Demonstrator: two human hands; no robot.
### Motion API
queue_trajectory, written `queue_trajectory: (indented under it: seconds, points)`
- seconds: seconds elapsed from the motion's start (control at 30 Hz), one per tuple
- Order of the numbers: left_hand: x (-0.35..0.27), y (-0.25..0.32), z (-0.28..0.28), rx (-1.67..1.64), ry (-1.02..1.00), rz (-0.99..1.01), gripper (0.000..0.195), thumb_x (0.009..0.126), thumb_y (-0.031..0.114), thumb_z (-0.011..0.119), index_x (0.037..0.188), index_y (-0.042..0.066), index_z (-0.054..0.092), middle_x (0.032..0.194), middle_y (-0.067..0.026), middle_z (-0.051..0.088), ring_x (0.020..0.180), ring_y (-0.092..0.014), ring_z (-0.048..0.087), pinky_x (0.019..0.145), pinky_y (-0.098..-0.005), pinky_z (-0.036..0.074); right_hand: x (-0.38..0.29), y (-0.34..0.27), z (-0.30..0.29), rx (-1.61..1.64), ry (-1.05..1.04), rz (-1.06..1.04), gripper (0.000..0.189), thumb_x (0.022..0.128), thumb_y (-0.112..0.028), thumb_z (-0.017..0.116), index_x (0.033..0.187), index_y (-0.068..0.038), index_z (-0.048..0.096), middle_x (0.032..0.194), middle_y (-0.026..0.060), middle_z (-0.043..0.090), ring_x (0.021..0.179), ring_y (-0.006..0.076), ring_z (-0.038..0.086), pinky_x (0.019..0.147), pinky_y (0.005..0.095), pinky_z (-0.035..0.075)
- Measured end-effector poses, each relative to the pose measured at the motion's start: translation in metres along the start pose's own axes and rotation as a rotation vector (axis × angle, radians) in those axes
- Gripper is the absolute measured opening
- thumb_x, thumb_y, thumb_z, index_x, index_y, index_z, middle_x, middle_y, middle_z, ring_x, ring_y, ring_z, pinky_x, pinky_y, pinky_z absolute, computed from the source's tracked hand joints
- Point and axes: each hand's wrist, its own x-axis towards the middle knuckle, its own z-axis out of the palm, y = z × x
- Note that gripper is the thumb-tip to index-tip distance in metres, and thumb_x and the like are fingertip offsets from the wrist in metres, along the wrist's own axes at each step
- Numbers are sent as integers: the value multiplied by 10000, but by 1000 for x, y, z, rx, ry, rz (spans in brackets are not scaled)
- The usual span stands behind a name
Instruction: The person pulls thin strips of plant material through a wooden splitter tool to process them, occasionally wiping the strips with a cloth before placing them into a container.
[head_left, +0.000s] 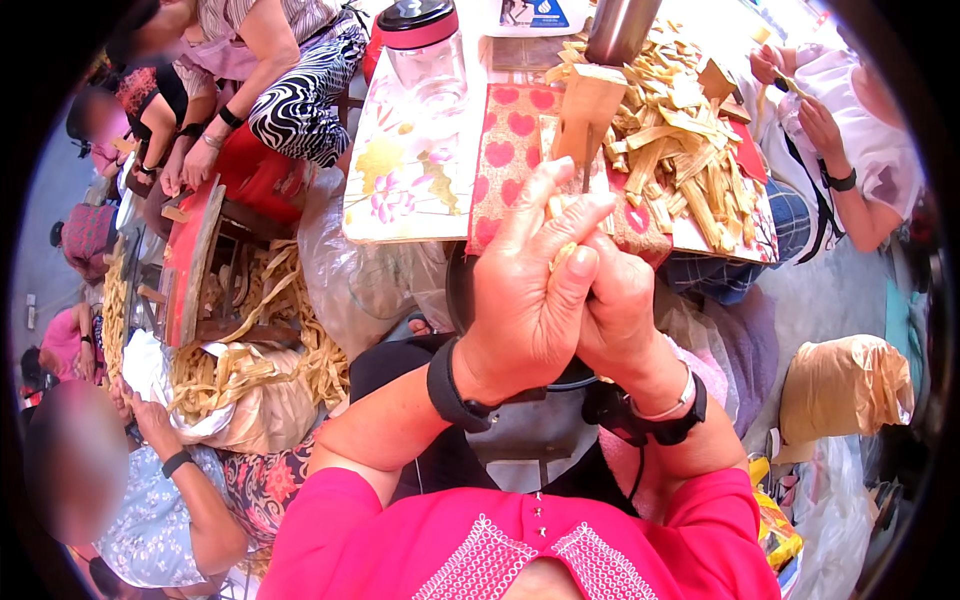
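Observation:
My left hand (521, 315) and my right hand (621, 304) are pressed together above the table's near edge. A small piece of yellowish dried plant strip (561, 256) shows between their fingers. Two fingers of my left hand point forward, and its thumb lies across the strip; my right fingertips are partly hidden behind it. Just beyond my fingers stands a wooden block (596, 94) with a narrow dark slot or blade in its near face. It rests on a heart-patterned cloth (499, 154). A heap of dried strips (675, 142) lies to its right.
A lidded clear jar (427, 67) and a metal flask (621, 30) stand on the flower-printed table (397, 180). Co-workers sit at left and right, one by a red-topped stool (187, 262). Long strips (247, 375) fill a bag at left. A brown roll (840, 386) is at right.

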Motion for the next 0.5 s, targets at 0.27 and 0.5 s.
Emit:
queue_trajectory:
  seconds: [0.27,0.5]
  points:
    - [15,1,-6,-161,-83,-475,208,671,-59,489,850,-38,595,1129,-208,546,938,-247,581,766,-322,486,-5,13,-16,875,-120,693,190,933,-175,487,912,-34,613,621,-32,502,487,42,406,441,201,306]
    - [9,-11,-5,88,-41,142,119,637,-31,494,749,-5,526,840,-183,581,749,-326,565,659,-361,465,-6,28,-30,1527,-324,1077,124,888,-182,520,810,-88,543,573,-80,392,429,7,291,371,177,195]
